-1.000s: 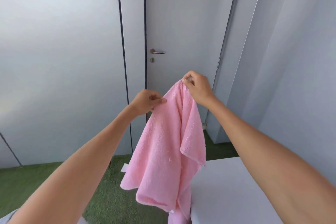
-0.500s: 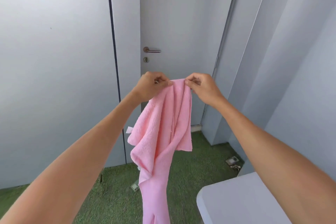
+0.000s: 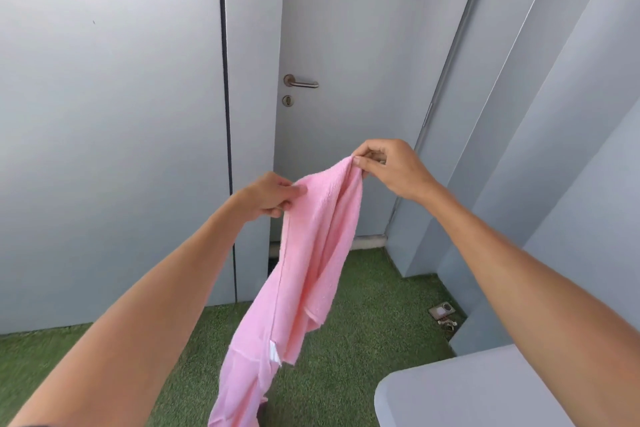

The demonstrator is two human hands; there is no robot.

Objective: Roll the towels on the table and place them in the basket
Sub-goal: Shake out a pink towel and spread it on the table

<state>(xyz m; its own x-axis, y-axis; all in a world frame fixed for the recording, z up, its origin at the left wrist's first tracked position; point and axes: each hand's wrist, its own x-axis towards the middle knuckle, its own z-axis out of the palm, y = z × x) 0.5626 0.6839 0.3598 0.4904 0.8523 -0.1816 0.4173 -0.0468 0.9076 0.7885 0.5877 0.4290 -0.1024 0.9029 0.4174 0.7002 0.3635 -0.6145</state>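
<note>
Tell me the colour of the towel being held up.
Plain pink towel, clearest in the head view.

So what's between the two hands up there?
In the head view, only the top edge of the pink towel spans from the left hand to the right hand; both pinch it.

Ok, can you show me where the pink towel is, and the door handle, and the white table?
pink towel (image 3: 311, 253), head view, on the hanging middle of the cloth.
door handle (image 3: 302, 81), head view, on the metal lever.
white table (image 3: 467, 392), head view, on its bare top near the rounded corner.
</note>
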